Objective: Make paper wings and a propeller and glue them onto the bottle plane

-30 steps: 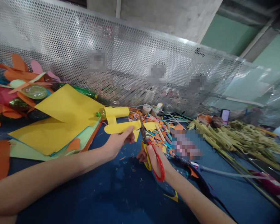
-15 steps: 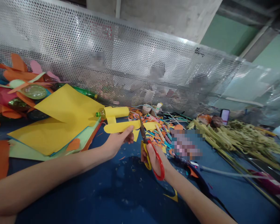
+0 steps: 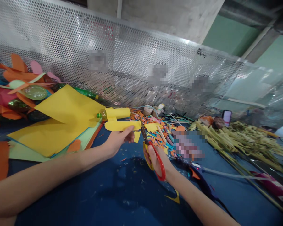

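Between thumb and fingers, my left hand (image 3: 119, 139) pinches a long yellow paper strip (image 3: 116, 126) with one rounded end. My right hand (image 3: 157, 158) grips scissors (image 3: 145, 133) with red and yellow handles, their blades pointing up and away from me beside the strip's right end. Behind the strip lies a bottle wrapped in yellow paper (image 3: 118, 113), with a green cap. A pile of coloured paper scraps (image 3: 159, 133) spreads just beyond the scissors. Large yellow sheets (image 3: 68, 110) rest to the left of my left hand, on green and orange sheets.
Bottles with orange and pink paper petals (image 3: 21, 81) stand at far left. A glue gun (image 3: 200, 172) lies right of my right forearm, near dried husks (image 3: 240, 138) and a phone (image 3: 227, 117). A perforated metal screen (image 3: 136, 59) runs along the back of the blue table (image 3: 122, 201).
The scissors' handles have drawn slightly closer together and the blades are nearer each other at the strip's end. My left hand and the strip have shifted very slightly.
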The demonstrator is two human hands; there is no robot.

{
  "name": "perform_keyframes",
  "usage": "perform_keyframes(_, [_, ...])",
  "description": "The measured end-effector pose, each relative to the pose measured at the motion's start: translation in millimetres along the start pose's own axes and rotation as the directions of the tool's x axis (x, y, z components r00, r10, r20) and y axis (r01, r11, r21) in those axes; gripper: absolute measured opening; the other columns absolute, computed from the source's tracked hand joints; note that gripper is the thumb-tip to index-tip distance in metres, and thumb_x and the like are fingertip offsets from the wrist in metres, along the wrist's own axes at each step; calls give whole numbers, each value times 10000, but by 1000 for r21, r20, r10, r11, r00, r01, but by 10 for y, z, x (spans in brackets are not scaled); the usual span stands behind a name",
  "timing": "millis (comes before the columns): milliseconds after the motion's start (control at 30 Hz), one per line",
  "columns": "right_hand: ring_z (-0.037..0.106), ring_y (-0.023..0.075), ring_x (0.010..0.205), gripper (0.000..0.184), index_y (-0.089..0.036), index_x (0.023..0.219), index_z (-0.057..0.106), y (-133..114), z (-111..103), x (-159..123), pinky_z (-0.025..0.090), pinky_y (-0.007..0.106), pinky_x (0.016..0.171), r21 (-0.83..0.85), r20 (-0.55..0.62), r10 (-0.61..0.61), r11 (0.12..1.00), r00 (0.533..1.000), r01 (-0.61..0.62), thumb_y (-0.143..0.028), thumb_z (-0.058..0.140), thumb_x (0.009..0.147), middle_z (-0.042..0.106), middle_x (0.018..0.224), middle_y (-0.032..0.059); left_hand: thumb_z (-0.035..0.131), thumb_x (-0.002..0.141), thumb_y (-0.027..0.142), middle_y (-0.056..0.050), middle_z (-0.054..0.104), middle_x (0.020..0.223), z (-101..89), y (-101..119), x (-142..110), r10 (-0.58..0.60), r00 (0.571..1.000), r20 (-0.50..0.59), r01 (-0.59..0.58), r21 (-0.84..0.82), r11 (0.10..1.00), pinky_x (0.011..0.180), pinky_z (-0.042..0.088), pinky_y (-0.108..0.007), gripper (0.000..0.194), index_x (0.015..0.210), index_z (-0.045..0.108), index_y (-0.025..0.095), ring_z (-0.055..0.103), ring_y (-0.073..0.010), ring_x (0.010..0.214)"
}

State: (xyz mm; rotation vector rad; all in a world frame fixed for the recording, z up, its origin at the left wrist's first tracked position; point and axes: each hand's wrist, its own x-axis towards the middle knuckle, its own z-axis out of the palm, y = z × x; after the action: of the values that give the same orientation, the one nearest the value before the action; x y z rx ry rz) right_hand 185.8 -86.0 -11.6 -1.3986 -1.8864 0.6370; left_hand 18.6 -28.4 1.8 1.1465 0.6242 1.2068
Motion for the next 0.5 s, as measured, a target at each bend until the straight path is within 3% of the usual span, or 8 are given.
perform_keyframes(133, [345, 92, 386, 552, -217, 546, 332, -25, -6, 1, 259, 227, 377, 15, -13, 48, 999, 999, -48, -652, 202, 861, 364, 429, -40, 614, 773, 369, 15, 554, 567, -20, 9, 28, 30, 1000, 3, -30, 6, 1000, 503, 368, -233, 239, 707, 585, 140, 501, -97, 516])
perform_keyframes(500, [325, 89, 357, 556, -219, 523, 332, -43, -19, -4, 233, 223, 350, -10, -4, 97, 995, 995, -97, -645, 218, 861, 350, 404, -38, 644, 737, 344, -3, 561, 545, -92, 103, 115, 100, 995, 18, -101, 112, 989, 503, 358, -233, 260, 601, 592, 128, 484, -100, 510])
